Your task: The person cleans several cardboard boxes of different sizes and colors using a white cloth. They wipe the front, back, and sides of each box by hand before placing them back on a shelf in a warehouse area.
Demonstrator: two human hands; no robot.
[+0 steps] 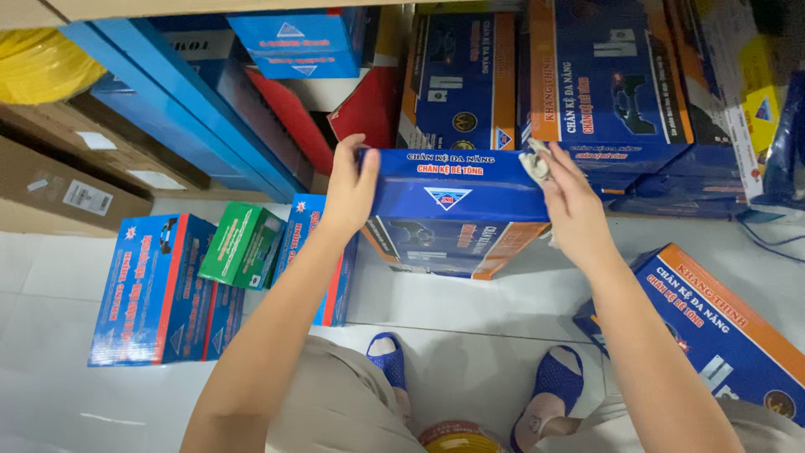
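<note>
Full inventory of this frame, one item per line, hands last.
held box: 1, blue and orange, centre, lifted
white cloth: 1, at the box's right end, under the right hand
green box: 1, left, on blue boxes
blue-red boxes: several, floor left
stacked boxes: several, blue-orange, behind
blue-orange box: 1, floor right
brown cartons: two or so, far left
slippers: 2, blue, below
left hand: grips the box's left end
right hand: at its right end

Bright even light, sharp, soft shadows.
</note>
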